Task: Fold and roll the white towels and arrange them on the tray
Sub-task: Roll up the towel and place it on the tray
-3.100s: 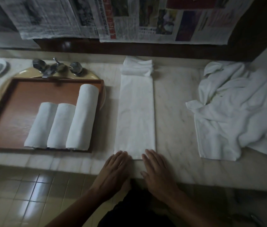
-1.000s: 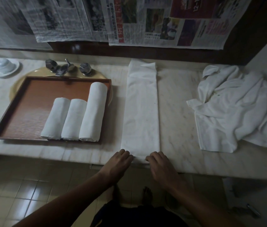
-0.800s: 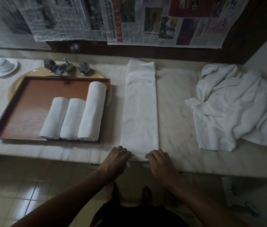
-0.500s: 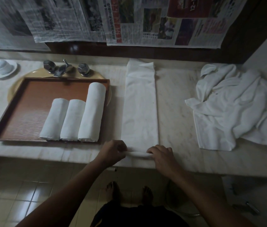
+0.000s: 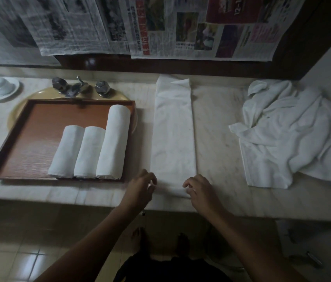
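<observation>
Fingers (image 5: pixel 149 177) of the left hand (image 5: pixel 140 189) and the right hand (image 5: pixel 200 191) curl onto the near corners of the folded towel (image 5: pixel 173 139) and pinch its turned-up end, though blur hides the exact hold. The strip lies flat on the worktop (image 5: pixel 219 143), just right of the tray (image 5: pixel 28 143) with its three rolled towels (image 5: pixel 91 153). It looks soft, light and limp, so it likely rolls tight only if held evenly at both edges. Loose towels (image 5: pixel 282 135) heap farther right of the tray.

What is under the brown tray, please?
A yellowish round basin shows around the far end of the tray, just below the tap. The tray covers its bowl, so what lies inside cannot be seen.
</observation>
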`<state>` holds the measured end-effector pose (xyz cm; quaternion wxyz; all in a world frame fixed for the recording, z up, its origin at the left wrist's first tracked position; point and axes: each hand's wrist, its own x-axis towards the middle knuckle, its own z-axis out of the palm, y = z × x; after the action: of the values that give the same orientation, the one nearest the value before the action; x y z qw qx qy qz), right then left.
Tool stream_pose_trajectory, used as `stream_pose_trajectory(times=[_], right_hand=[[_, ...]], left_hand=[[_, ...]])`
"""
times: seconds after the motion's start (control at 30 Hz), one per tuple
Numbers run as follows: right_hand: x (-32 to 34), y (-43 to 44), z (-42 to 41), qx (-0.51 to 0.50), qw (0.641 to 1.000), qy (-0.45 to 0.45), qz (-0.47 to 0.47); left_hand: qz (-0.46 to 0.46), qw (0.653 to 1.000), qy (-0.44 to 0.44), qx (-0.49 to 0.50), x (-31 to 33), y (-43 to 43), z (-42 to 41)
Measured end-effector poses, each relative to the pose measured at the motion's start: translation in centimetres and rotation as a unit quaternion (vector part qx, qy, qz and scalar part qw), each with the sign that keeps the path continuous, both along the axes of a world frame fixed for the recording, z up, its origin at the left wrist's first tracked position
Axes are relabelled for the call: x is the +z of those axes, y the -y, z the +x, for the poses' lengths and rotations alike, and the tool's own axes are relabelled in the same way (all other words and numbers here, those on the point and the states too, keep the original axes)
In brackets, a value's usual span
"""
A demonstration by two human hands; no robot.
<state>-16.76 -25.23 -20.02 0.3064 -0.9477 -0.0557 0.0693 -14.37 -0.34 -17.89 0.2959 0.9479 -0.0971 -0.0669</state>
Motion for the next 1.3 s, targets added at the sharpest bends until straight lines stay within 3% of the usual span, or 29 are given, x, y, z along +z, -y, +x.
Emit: stream_pose_trajectory(times=[0.13,0.53,0.63,0.9,1.03,1.17,1.3], right_hand=[[-0.8,-0.7,-1.1,0.031,0.997,0.043,-0.052],[-0.7,0.0,-1.3,0.092,0.981,0.108,-0.134],[-0.4,0.4,-1.0,0.110,0.980,0.110,-0.126],[-0.2,1.8,-1.7,0.143,0.982,0.102,-0.064],[-0.6,2.5,-1.2,0.107,0.992,0.065,-0.022],[0.0,2.9,-0.4,0.027,0.999,-0.010,0.032],[-0.3,2.6,0.1,-0.003,0.999,0.011,0.050]], left_hand=[[0.056,0.992,0.077,-0.086,-1.2,1.4,-1.8],[0.108,0.983,0.067,-0.135,-2.2,0.7,-1.8],[0.128,0.979,0.066,-0.146,-2.4,0.4,-1.4],[0.079,0.973,0.093,-0.195,-1.9,-0.6,-1.5],[0.027,0.989,0.004,-0.142,-1.4,-1.7,-1.1],[-0.072,0.994,-0.076,-0.003,-0.2,-1.7,-0.5],[-0.052,0.989,-0.132,0.048,0.3,-1.5,0.2]])
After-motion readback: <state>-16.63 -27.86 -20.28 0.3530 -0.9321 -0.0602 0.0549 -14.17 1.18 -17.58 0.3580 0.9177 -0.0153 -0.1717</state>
